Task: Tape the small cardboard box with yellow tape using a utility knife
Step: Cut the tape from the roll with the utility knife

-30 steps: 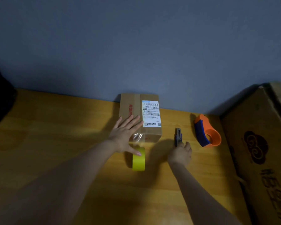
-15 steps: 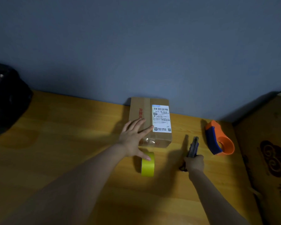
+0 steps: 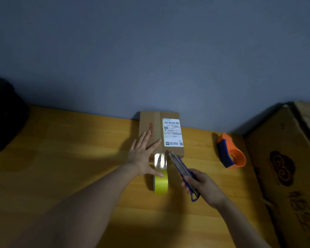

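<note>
The left hand lies flat, fingers spread, on the box, thumb on the tape roll. The right hand is clamped on the knife, whose tip is near the stretched tape.

left: bare table | right: tape dispenser, large carton

Packing desk: boxes, tape dispenser.

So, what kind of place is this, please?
Probably a home or small packing corner: a wooden table against a plain wall, a labelled small cardboard box, an orange tape dispenser and a large carton.
</note>
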